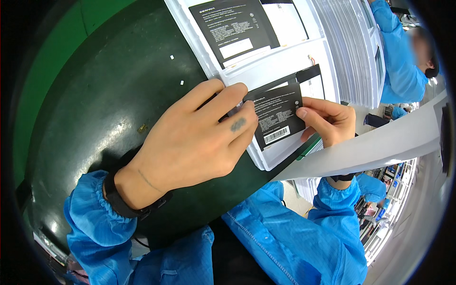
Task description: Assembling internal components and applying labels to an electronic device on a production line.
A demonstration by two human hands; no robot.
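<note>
A flat black rectangular pack point(279, 115) with white print and a barcode label sits over the near pocket of a white moulded tray point(266, 164). My left hand point(194, 142) pinches its left edge with thumb and fingers. My right hand point(330, 121) grips its right edge with the fingertips. Both hands hold the pack just above the tray. A second black pack point(235, 26) lies in the tray's far pocket. Both my wrists wear black bands under blue sleeves.
The tray rests on a dark green work surface point(118, 95) with small white scraps on it. A stack of white trays point(346, 47) stands at the upper right. Another person in a blue coat point(401, 66) is at the far right. A white strip point(380, 147) crosses below my right hand.
</note>
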